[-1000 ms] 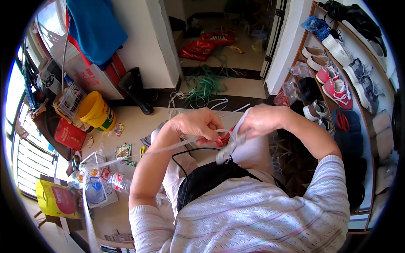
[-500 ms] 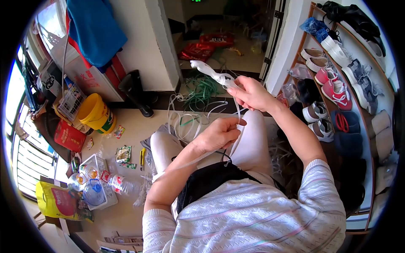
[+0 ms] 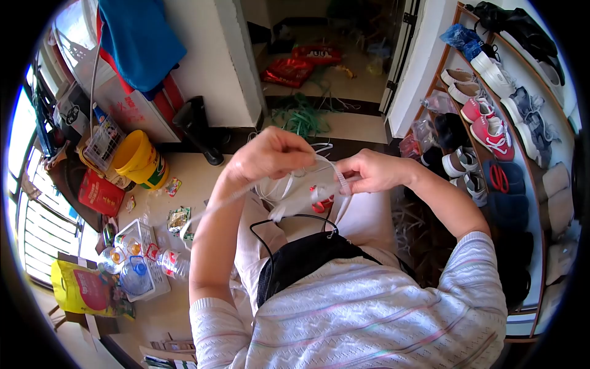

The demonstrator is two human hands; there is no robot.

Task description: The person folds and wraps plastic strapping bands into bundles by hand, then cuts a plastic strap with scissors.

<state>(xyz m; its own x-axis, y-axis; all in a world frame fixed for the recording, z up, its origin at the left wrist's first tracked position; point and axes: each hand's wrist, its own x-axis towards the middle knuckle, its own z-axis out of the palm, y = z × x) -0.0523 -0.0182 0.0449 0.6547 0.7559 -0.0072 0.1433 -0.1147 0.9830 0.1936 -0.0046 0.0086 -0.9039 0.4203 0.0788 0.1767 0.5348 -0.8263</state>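
Note:
My left hand [image 3: 273, 154] is raised over my left knee, fingers closed on a white plastic strip [image 3: 329, 166]. The strip arches across to my right hand [image 3: 372, 172], which pinches it above my right thigh. From the right hand's fingers a whitish translucent plastic piece [image 3: 298, 203] hangs down to the left, blurred by motion. A loose length of the strip trails past my left forearm. Below the hands, between my legs, a red looped item [image 3: 321, 200] shows in part. A black bag [image 3: 301, 261] with a cord lies on my lap.
Green strips [image 3: 301, 117] lie tangled by the doorway, with red packages [image 3: 289, 72] beyond. On the left stand a yellow bucket [image 3: 141, 160], black boots [image 3: 200, 129] and a white basket [image 3: 157, 286] with plastic bottles. A shoe rack [image 3: 519, 166] fills the right side.
My left hand has risen up and left, drawing the strip into an arch. My right hand has lowered, and the plastic piece has swung from pointing up to hanging down.

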